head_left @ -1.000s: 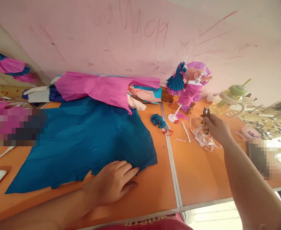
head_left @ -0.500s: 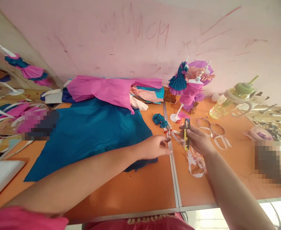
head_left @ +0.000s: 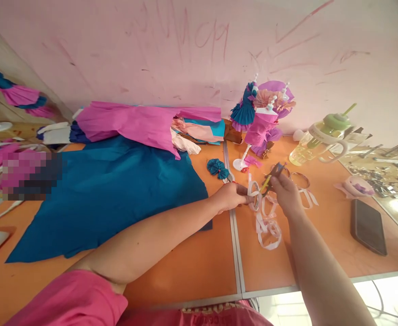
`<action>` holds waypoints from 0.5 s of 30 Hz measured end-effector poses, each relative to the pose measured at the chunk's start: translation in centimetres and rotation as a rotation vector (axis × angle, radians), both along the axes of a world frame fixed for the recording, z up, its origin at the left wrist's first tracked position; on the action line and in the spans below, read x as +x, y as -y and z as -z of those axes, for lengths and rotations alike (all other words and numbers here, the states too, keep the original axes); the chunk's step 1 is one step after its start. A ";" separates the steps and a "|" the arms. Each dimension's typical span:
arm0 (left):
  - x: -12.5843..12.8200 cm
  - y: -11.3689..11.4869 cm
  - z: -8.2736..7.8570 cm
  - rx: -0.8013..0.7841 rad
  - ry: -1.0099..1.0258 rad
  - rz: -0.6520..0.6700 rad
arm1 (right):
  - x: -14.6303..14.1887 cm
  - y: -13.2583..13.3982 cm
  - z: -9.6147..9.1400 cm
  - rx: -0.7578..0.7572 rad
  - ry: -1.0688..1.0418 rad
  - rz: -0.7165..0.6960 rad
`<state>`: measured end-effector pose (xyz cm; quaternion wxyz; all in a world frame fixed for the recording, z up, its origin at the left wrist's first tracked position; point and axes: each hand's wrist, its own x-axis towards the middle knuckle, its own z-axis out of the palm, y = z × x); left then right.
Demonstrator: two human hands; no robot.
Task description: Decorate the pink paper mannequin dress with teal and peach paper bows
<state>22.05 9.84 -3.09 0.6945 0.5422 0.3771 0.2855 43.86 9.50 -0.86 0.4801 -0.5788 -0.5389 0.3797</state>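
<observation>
My left hand [head_left: 231, 198] reaches across the orange table [head_left: 192, 267] and pinches a loop of white tape [head_left: 254, 195] near the seam between the two tabletops. My right hand [head_left: 285, 192] is closed on small scissors [head_left: 270, 177] with a dark and yellow handle, their tip close to the tape loop. More curled white tape strips [head_left: 267, 227] lie on the table just below both hands. A large blue crepe paper sheet [head_left: 107, 194] lies to the left, under my left forearm.
Pink crepe paper [head_left: 134, 124] lies behind the blue sheet. Small paper dresses on a white stand [head_left: 258, 122] are at the wall, with a blue paper rosette [head_left: 217, 168] nearby. A green-lidded cup [head_left: 324, 136], tape rings [head_left: 299, 180] and a dark phone [head_left: 367, 226] are on the right.
My left hand left the blue sheet, moved right and took hold of a white tape loop. My right hand brought the scissors down and left toward it.
</observation>
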 end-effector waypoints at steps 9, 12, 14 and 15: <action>0.5 -0.7 0.8 -0.141 0.125 -0.160 | -1.3 2.8 -2.5 0.014 0.087 -0.209; 0.6 -1.3 0.9 -0.159 0.158 -0.242 | -3.1 3.4 -2.3 -0.258 0.172 -0.538; 0.7 -1.3 1.0 -0.169 0.162 -0.266 | -3.2 3.1 -1.7 -0.298 0.116 -0.506; 0.8 -1.3 1.2 -0.174 0.157 -0.262 | -2.9 2.9 -1.3 -0.313 0.073 -0.462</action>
